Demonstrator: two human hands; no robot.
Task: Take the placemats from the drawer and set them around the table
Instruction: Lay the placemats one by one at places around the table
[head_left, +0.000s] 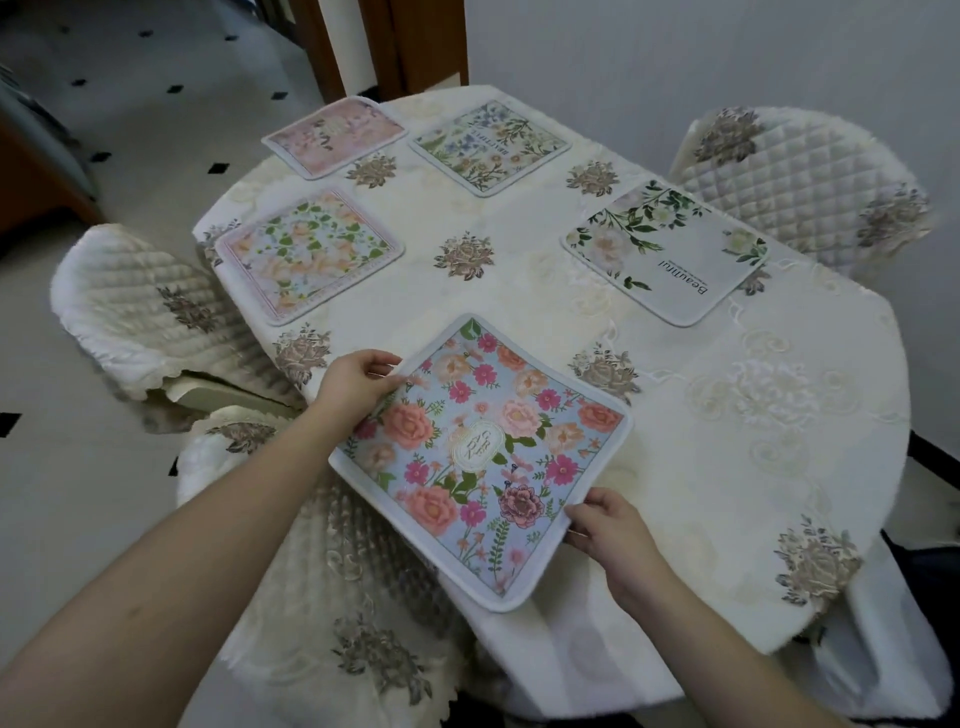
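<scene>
Four placemats (665, 253) laid; both hands (358, 375) pinching blue placemat (480, 457); chairs (800, 182) crowd table (753, 415).

Both hands, left (358, 378) and right (605, 525), pinching blue floral placemat (480, 457), four placemats laid on table (519, 306)

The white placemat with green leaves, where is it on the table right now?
In the head view, the white placemat with green leaves lies flat on the right side of the table, just in front of the quilted chair, with neither hand touching it.

Right chair (810, 176) partly hidden behind table (779, 415)
</scene>
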